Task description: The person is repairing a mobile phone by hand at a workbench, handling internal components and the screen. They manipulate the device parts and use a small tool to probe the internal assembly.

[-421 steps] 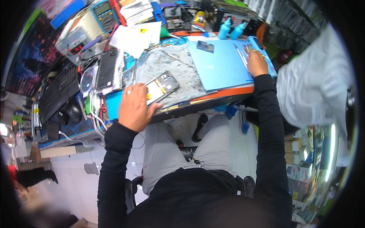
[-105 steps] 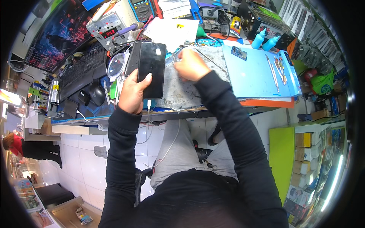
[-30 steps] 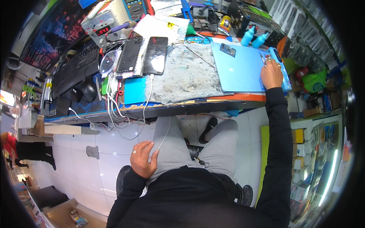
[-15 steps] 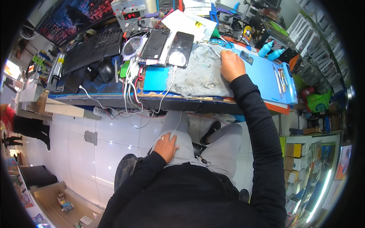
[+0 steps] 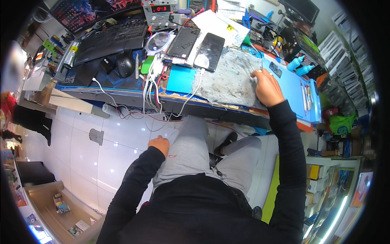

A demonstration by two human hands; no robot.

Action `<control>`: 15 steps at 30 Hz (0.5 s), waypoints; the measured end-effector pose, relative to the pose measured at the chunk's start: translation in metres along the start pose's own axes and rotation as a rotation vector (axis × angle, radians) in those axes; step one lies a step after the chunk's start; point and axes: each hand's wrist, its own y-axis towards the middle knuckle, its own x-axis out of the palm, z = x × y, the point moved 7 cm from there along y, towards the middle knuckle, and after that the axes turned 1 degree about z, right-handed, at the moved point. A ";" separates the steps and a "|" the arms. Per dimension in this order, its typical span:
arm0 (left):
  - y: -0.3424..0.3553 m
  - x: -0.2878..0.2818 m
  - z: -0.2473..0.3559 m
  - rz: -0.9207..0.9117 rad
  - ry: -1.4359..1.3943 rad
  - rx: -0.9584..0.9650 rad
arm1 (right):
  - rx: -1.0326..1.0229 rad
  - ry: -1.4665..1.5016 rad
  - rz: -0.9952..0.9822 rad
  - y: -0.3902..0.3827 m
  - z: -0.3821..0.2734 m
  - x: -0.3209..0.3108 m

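My right hand (image 5: 269, 88) is over the right side of a worn grey work mat (image 5: 227, 81). Its fingers are pinched on a thin metal tool (image 5: 251, 66), whose kind is too small to tell. A small dark circuit board (image 5: 275, 70) lies on the light blue mat (image 5: 289, 87) beyond that hand. My left hand (image 5: 159, 145) is curled closed beside my left knee, below the bench edge; whatever its fingers hold, if anything, is hidden. A black phone (image 5: 210, 51) with a white cable at its lower end lies left of the grey mat, next to another dark phone (image 5: 183, 42).
Keyboard (image 5: 111, 42), mouse (image 5: 124, 65) and loose white cables (image 5: 151, 87) fill the bench's left. A power supply (image 5: 160, 12) stands behind. Blue bottles (image 5: 295, 63) and several slim tools (image 5: 305, 97) lie right. A person in dark trousers (image 5: 32, 120) stands far left.
My left hand has left my thigh, moved left and up, and curled closed. The view has shifted, moving the bench rightward in the picture. My right hand has drawn slightly nearer, still pinching the tool.
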 end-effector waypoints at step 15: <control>0.069 0.112 -0.083 -0.626 0.088 0.099 | 0.308 -0.151 0.239 -0.093 0.167 -0.079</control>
